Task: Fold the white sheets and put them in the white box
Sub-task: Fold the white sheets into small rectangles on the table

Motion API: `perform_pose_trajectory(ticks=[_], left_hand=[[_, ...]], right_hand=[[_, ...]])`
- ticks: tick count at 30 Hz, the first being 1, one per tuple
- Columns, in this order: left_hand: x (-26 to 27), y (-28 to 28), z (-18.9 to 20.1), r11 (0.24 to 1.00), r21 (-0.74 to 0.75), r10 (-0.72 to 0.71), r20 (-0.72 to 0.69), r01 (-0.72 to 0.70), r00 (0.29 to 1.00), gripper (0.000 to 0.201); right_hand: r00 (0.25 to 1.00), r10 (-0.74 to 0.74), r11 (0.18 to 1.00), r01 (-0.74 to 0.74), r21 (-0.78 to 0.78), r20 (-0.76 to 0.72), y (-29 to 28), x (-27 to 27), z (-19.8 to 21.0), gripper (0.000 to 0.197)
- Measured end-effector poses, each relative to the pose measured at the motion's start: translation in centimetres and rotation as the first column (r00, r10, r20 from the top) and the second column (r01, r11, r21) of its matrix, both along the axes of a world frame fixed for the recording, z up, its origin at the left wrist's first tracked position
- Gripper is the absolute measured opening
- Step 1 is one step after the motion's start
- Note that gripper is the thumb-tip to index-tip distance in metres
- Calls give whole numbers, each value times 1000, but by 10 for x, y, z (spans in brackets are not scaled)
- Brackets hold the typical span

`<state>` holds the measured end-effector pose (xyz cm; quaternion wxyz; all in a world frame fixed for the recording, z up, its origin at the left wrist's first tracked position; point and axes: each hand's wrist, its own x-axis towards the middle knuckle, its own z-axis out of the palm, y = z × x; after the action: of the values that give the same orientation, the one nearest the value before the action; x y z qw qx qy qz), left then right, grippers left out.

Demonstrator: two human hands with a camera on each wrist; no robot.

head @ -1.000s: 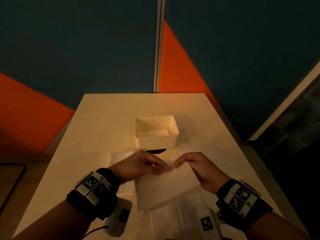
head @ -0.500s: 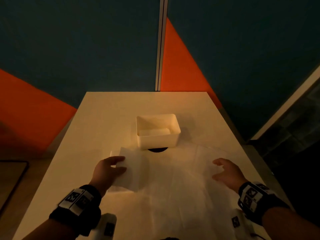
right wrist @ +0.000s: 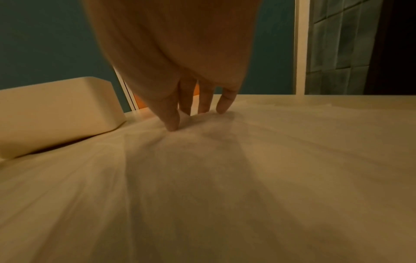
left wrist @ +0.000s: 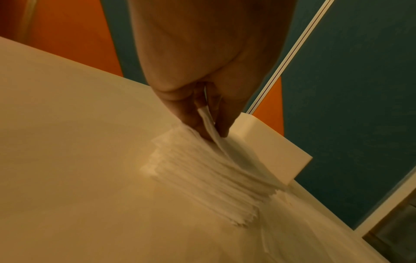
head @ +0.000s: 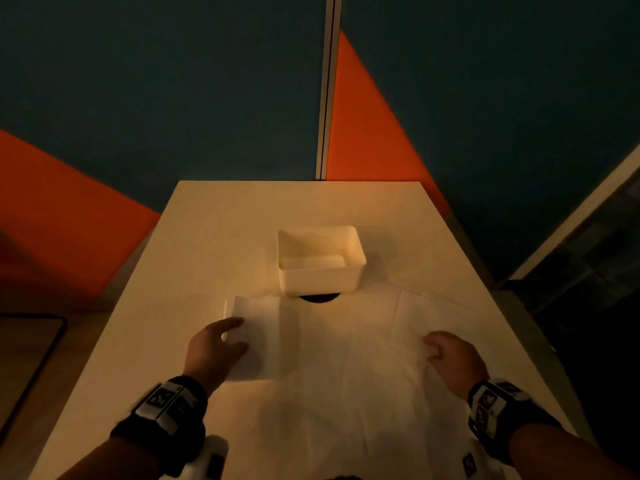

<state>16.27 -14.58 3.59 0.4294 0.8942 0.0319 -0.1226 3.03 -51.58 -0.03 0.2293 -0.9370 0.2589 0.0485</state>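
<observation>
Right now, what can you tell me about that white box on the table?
The white rectangular plastic-looking box is open-topped, with rounded corners and smooth, slightly tapering walls. It stands upright near the middle of the pale table, beyond both hands, and neither hand touches it. Something pale and flat lies on its floor, perhaps a folded sheet; the dim light leaves that unsure. A dark round shape shows under its near edge, and the spread white sheets reach close to its near wall.

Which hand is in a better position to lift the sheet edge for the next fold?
Left, probably. The left hand already pinches the sheet edge between its fingers, beside the white box. The right hand only rests its fingertips on top of the cloth and would first have to grip it.
</observation>
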Motion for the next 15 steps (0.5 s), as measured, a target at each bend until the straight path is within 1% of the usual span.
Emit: perform_pose_trajectory(ticks=[4, 6, 8, 10, 11, 13, 15], left_hand=[[2, 1, -3, 999, 51, -6, 48, 4, 999, 44], [2, 2, -5, 998, 64, 1, 57, -4, 998, 44], [3, 2, -7, 996, 90, -3, 69, -3, 998, 43], [5, 3, -10, 992, 123, -29, 78, 19, 997, 42], [6, 4, -12, 988, 149, -51, 83, 38, 995, 41], [6, 4, -14, 969, 241, -86, 96, 60, 992, 42], [4, 2, -13, 919, 393, -95, 128, 38, 987, 47]], right_hand=[[993, -94, 995, 90, 52, 69, 1, 0, 3, 12], [992, -104, 994, 102, 35, 75, 1, 0, 6, 12], [988, -105, 994, 102, 30, 110, 2, 2, 12, 12], [976, -134, 989, 120, 84, 173, 4, 4, 19, 4], [967, -154, 984, 132, 118, 205, 5, 5, 23, 6], [949, -185, 975, 145, 170, 253, 8, 8, 33, 12], [943, -197, 968, 143, 207, 270, 12, 12, 46, 14]])
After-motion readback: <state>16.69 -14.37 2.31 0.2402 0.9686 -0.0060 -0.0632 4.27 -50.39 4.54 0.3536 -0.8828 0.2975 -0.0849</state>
